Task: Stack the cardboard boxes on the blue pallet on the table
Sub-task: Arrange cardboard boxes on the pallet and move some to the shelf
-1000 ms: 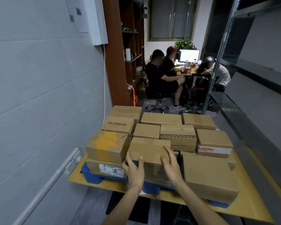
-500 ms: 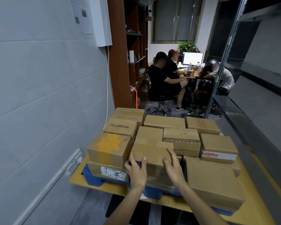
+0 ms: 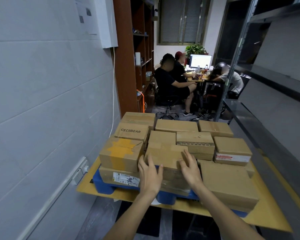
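Cardboard boxes [image 3: 229, 181]: stacked on the blue pallet [image 3: 100, 181] on the desk [image 3: 267, 217] | left hand [image 3: 150, 177] and right hand [image 3: 189, 170] are laid against the front middle box [image 3: 164, 155], fingers [image 3: 187, 156] spread, nothing gripped | probably light-ish, stiff, dentable corners; best taken by opposite sides | roughly twelve boxes counted front to back, some likely hidden; one pallet

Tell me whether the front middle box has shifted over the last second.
No. The front middle box sits just as before beside the yellow-taped box on its left.
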Demonstrator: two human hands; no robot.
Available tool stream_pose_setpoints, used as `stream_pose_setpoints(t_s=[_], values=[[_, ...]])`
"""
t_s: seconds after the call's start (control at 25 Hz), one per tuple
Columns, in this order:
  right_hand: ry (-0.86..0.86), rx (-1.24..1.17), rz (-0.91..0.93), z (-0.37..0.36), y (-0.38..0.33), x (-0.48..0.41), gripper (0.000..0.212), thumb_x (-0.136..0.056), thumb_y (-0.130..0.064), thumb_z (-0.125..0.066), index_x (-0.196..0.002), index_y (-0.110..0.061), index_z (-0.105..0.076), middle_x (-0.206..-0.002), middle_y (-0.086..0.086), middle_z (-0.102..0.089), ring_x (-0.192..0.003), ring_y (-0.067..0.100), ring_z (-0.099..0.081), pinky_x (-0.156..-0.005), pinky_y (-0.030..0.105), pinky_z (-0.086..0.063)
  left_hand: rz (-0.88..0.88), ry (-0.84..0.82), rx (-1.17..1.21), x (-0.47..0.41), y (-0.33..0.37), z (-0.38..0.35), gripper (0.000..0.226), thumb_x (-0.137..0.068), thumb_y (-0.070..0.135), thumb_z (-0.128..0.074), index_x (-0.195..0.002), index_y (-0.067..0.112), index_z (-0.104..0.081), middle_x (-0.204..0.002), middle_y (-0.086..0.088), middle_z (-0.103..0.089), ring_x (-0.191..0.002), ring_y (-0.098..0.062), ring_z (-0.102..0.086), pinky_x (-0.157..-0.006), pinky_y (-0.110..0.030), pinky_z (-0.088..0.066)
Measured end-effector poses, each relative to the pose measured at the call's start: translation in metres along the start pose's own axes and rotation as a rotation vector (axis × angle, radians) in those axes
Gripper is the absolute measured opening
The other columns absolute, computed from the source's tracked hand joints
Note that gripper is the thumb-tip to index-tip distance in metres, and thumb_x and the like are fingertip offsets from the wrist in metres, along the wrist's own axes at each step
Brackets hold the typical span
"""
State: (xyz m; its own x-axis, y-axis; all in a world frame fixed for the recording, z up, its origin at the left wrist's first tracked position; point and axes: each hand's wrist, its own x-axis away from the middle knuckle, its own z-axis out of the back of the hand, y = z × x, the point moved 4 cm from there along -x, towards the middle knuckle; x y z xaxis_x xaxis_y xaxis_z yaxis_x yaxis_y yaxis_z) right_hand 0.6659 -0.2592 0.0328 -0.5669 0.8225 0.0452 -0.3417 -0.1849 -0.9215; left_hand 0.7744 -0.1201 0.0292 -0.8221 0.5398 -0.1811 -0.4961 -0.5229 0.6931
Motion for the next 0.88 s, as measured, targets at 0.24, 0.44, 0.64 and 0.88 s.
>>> stream_pose_setpoints(t_s=[0.24, 0.44, 0.64, 0.88], values=[[0.216, 0.115, 0.006, 0.014, -0.016, 0.052, 0.057, -0.102, -0.043, -0.044, -0.154, -0.037, -0.024, -0.165, 0.004, -0.011, -0.152, 0.022, -0.007, -0.122, 0.046, -0.016, -0.333, -0.208, -0.225, 0.017, 0.019, 0.013, 0.069, -0.103, 0.053, -0.032, -0.159, 0.023, -0.004, -0.163, -0.016, -0.006, -0.151, -0.031, -0.002, -0.122, -0.050, -0.002], [0.391, 0.504, -0.091, 0.045, -0.005, 0.147, 0.057, -0.102, -0.048, -0.035, -0.156, -0.036, -0.018, -0.166, 0.006, -0.008, -0.150, 0.029, -0.014, -0.118, 0.052, -0.013, -0.626, -0.412, -0.220, 0.068, 0.043, 0.003, 0.071, -0.101, 0.060, -0.022, -0.158, 0.030, 0.008, -0.166, -0.013, 0.007, -0.152, -0.024, 0.015, -0.118, -0.051, 0.016], [0.605, 0.630, -0.257, 0.113, 0.021, 0.282, 0.058, -0.103, -0.048, -0.034, -0.157, -0.036, -0.015, -0.166, 0.004, 0.000, -0.152, 0.025, -0.003, -0.121, 0.054, -0.003, -0.904, -0.517, -0.206, 0.169, 0.094, -0.019, 0.074, -0.100, 0.062, -0.022, -0.159, 0.026, 0.004, -0.166, -0.015, 0.004, -0.152, -0.027, 0.013, -0.120, -0.053, 0.012], [0.853, 0.666, -0.549, 0.196, 0.059, 0.493, 0.061, -0.102, -0.050, -0.034, -0.157, -0.037, -0.011, -0.166, 0.004, 0.003, -0.153, 0.028, -0.002, -0.121, 0.052, -0.004, -1.237, -0.643, -0.158, 0.352, 0.162, -0.026, 0.073, -0.101, 0.059, -0.023, -0.159, 0.024, 0.005, -0.166, -0.016, 0.007, -0.153, -0.030, 0.012, -0.119, -0.056, 0.007]])
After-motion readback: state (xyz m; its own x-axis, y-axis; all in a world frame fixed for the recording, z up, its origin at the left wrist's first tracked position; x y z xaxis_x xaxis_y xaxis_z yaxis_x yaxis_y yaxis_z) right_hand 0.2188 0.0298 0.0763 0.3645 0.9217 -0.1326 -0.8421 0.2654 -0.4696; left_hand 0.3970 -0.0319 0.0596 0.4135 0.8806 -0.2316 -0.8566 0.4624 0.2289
